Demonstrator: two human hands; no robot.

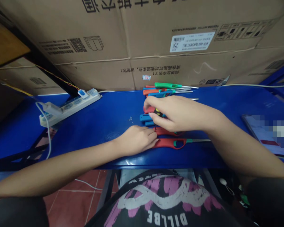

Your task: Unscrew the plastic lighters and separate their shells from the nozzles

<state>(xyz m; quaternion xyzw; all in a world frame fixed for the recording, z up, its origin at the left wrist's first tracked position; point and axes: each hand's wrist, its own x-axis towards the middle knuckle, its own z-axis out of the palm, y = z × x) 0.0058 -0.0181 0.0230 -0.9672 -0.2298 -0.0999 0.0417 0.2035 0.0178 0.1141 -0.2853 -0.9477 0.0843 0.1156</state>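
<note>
Your L. hand [138, 138] is resting, fingers together, at the butt ends of two long red plastic lighters [165, 143] on the blue metal surface [104, 119]; can't tell how firmly it's gripping. Your R. hand [177, 110] is pinching a red, black-and-yellow handled tool [158, 112], prob. a screwdriver, above. Rec.: be keeping it upright, pressing steadily, bracing the lighter w/ L. fingers. Qty: 2 red lighters lying in front; 2 blue plastic handles [145, 117] showing behind; rear, 1 green plastic lighter [167, 85] topping an overlapping pile, total unclear.
</note>
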